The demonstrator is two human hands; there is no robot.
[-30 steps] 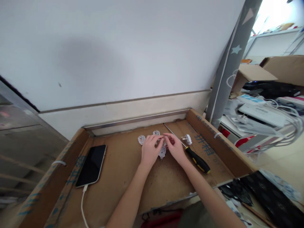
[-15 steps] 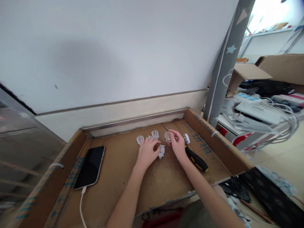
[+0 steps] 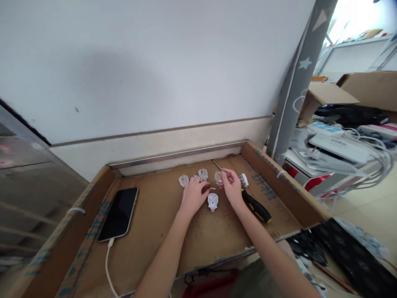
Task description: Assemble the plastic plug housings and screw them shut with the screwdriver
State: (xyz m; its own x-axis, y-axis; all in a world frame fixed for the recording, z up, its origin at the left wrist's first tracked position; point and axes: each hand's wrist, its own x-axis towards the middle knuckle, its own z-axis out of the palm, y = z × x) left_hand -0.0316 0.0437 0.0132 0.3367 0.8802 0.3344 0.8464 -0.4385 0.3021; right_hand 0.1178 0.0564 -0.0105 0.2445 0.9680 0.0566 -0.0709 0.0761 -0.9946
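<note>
My left hand (image 3: pixel 194 195) rests over the cardboard, its thumb and forefinger curled close together. Right by those fingertips is a small pale metal piece (image 3: pixel 213 188); whether they grip it is unclear. Below it lies a white plug part (image 3: pixel 212 202). My right hand (image 3: pixel 232 185) has its fingers pinched beside a clear plug piece (image 3: pixel 218 178), and what they hold is hidden. Under this hand runs a screwdriver with a black and yellow handle (image 3: pixel 257 207). More clear plug parts with metal pins (image 3: pixel 203 174) lie beyond my left hand. A white plug (image 3: pixel 243 180) sits right of my right hand.
A cardboard tray (image 3: pixel 149 223) with raised side walls holds everything. At its left lies a phone (image 3: pixel 119 214) on a white charging cable (image 3: pixel 107 265). A white panel (image 3: pixel 161 74) stands behind. On the right are a grey post (image 3: pixel 287 87) and cluttered cables (image 3: pixel 380 155).
The white plug part below my left fingertips has turned and come away from them. The small metal piece now shows beside those fingers. My right hand has hardly moved.
</note>
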